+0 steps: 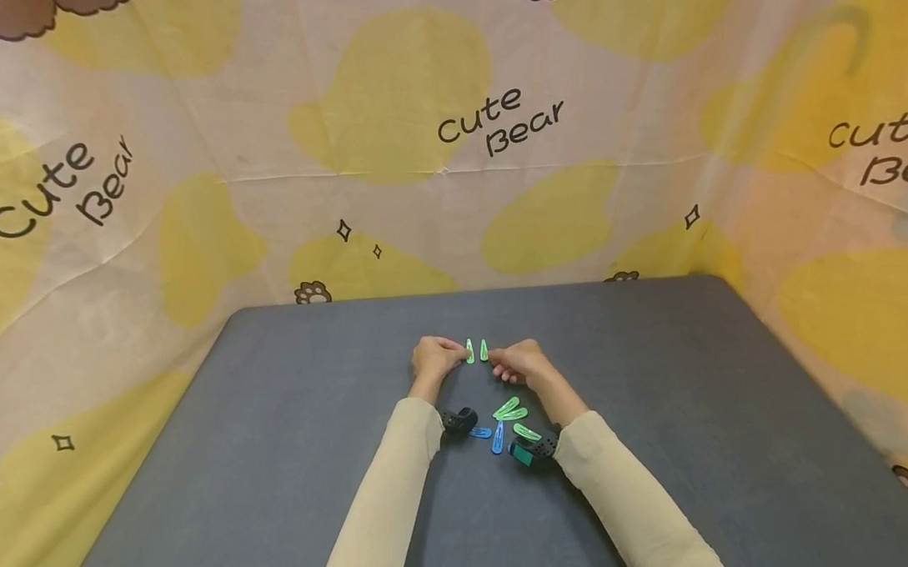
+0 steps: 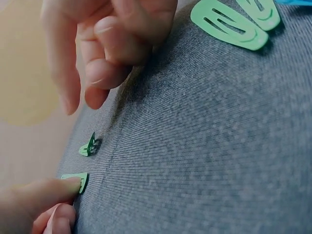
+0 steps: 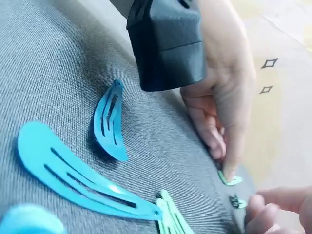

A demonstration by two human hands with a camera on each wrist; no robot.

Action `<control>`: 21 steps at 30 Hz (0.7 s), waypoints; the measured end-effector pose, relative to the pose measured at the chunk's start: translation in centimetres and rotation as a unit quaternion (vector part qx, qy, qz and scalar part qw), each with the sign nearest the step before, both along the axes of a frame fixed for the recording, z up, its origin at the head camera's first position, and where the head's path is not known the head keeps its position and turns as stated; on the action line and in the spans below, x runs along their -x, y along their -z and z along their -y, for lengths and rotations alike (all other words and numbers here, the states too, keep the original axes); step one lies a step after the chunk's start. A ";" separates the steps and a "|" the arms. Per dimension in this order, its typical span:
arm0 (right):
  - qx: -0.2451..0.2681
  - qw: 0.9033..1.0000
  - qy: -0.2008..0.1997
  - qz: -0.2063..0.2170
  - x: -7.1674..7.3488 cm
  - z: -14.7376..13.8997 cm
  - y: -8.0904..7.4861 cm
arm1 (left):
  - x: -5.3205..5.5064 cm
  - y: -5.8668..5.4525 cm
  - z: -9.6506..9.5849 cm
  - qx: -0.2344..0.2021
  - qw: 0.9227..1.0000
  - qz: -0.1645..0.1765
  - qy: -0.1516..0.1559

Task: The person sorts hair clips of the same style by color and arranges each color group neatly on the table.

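Two green snap hair clips stand side by side at the far middle of the table. My left hand (image 1: 436, 357) rests a straight fingertip on the left green hair clip (image 3: 234, 181), with its other fingers bent. Just right of the other green hair clip (image 1: 484, 350) is my right hand (image 1: 523, 363), its fingers loosely bent and holding nothing. In the left wrist view the right hand (image 2: 114, 44) hangs above that clip (image 2: 87, 146), whose two parts stand spread apart.
Nearer me lie several more green hair clips (image 1: 513, 414) and blue hair clips (image 1: 498, 438), between my wrists. Each wrist wears a black camera mount (image 1: 459, 420). A yellow printed cloth (image 1: 387, 94) hangs behind the grey table (image 1: 315, 388).
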State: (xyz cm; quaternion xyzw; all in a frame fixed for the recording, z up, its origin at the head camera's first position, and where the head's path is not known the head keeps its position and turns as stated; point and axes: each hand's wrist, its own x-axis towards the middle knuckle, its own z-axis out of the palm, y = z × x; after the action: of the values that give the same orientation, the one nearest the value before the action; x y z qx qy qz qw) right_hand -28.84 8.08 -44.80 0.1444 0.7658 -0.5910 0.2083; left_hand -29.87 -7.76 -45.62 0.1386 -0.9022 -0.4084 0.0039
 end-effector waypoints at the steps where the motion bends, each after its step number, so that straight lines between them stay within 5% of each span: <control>1: -0.009 1.000 -0.006 -0.007 -0.1 -0.1 -0.1 | 0.0 0.0 0.0 0.002 1.000 0.001 0.001; 12: -0.079 0.992 -0.071 -0.067 -1.7 -0.8 -0.5 | 0.2 0.0 0.1 0.016 1.000 0.009 0.007; 21: -0.141 0.970 -0.153 -0.125 -3.6 -1.9 -0.7 | 0.4 0.1 0.1 0.021 0.999 0.022 0.016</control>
State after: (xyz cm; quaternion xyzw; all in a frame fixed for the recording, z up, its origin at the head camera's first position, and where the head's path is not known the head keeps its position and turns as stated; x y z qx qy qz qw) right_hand -25.22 10.02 -44.07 -0.0215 0.8745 -0.4512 0.1768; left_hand -30.24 -7.90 -45.74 0.1331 -0.9126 -0.3861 -0.0199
